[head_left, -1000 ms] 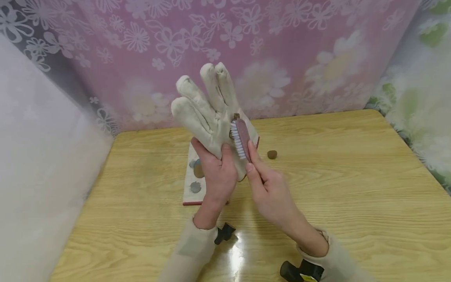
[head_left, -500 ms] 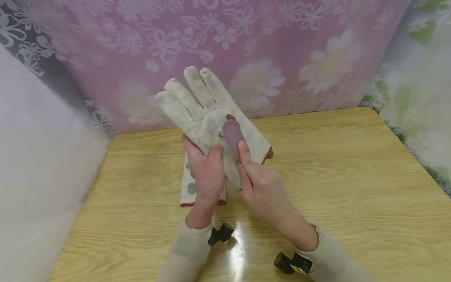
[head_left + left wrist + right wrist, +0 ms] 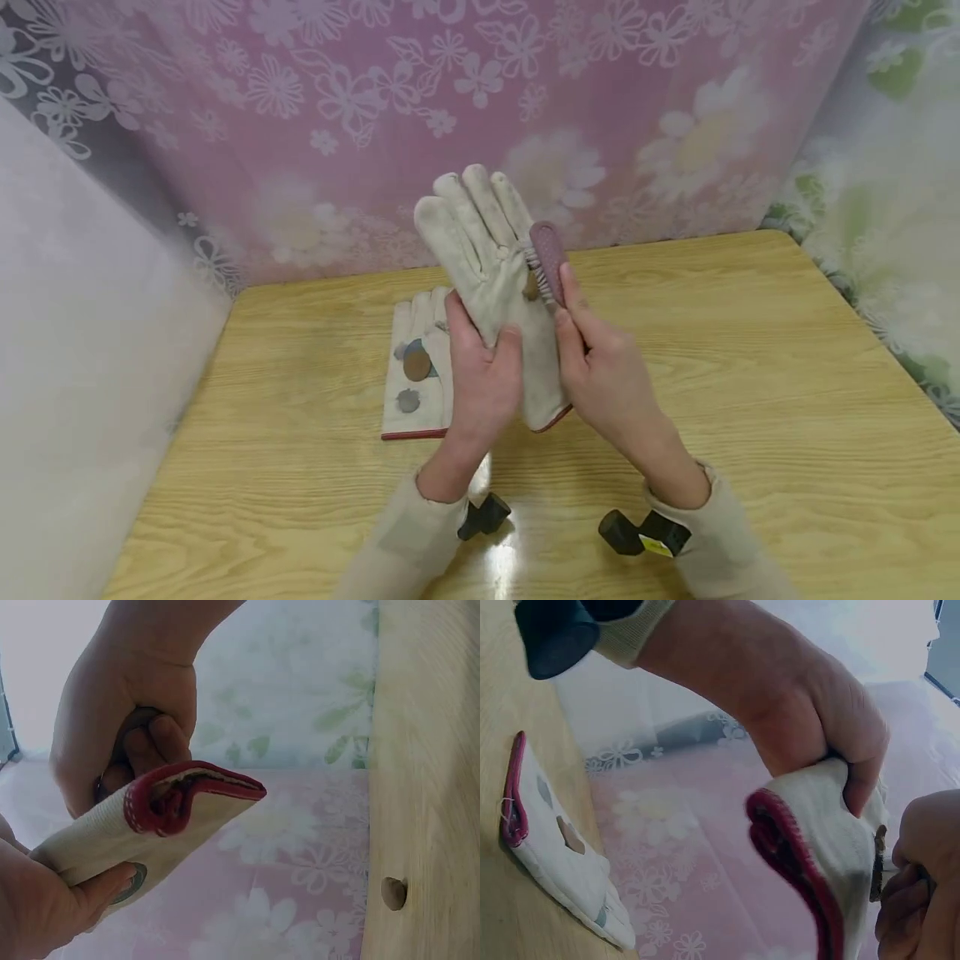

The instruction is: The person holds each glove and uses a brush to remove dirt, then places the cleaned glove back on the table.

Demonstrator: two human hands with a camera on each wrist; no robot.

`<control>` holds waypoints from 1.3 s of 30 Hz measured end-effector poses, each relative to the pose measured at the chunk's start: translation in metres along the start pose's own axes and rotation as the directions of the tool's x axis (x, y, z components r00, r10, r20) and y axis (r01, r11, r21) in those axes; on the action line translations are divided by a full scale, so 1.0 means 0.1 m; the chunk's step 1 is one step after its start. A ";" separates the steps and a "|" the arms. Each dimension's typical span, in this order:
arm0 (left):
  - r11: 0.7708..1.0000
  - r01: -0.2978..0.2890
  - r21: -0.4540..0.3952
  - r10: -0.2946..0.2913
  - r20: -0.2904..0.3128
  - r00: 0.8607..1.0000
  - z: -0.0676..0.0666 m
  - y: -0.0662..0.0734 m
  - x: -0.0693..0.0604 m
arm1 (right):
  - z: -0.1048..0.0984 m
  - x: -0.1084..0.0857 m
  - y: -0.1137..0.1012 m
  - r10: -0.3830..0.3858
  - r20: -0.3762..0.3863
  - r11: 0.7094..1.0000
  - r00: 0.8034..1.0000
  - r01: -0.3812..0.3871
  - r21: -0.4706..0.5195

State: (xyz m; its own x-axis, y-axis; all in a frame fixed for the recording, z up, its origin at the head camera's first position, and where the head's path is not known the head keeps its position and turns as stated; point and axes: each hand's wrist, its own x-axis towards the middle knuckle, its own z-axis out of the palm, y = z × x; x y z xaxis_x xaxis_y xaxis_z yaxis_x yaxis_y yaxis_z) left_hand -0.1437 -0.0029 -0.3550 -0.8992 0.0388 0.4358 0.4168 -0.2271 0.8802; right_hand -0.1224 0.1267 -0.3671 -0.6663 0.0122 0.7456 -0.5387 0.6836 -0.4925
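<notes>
In the head view my left hand (image 3: 483,379) holds up an off-white work glove (image 3: 542,358), thumb across its palm. The glove's fingers point up and its red-trimmed cuff hangs down. My right hand (image 3: 611,375) grips a mauve-backed scrubbing brush (image 3: 550,254) from the right. Its pale bristles meet the glove beside a brown patch (image 3: 531,287). In the left wrist view the red-trimmed cuff (image 3: 191,795) faces the camera, folded and partly open. The right wrist view shows the brown patch (image 3: 878,862) close to my right hand's curled fingers (image 3: 904,907).
A second off-white glove (image 3: 393,417) lies on the wooden table (image 3: 300,492), partly hidden by my left hand. It bears grey and blue patches and a round brown spot (image 3: 417,364). A small brown lump (image 3: 394,893) sits on the table. Floral curtains (image 3: 337,200) hang behind.
The held glove has turned more upright and shifted right since half a second ago, uncovering more of the second glove. The brush has moved right and tilted, now beside the brown patch.
</notes>
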 end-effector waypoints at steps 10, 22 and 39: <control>0.947 -0.072 -0.312 0.012 -0.191 0.982 -0.38 0.12 0.26 | 0.05 -0.23 -0.29 -0.208 0.205 0.964 0.956 0.236 -0.121; 0.928 0.148 -0.341 -0.209 -0.150 0.966 -0.48 0.22 0.30 | -0.41 -0.01 -0.24 0.009 0.248 0.970 0.969 -0.069 0.234; 0.830 0.554 -0.068 -0.480 0.420 0.770 -0.49 0.24 0.19 | -0.31 0.11 0.11 -0.178 0.157 0.981 0.971 0.164 0.103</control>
State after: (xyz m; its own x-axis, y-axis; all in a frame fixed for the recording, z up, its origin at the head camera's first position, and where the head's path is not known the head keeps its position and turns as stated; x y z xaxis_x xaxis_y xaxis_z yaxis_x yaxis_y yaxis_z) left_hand -0.1576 -0.0550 -0.3348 -0.8365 0.5479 -0.0076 -0.1616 -0.2335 0.9588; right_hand -0.1195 0.1572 -0.3500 -0.6321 -0.2249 0.7415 -0.6904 0.5979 -0.4072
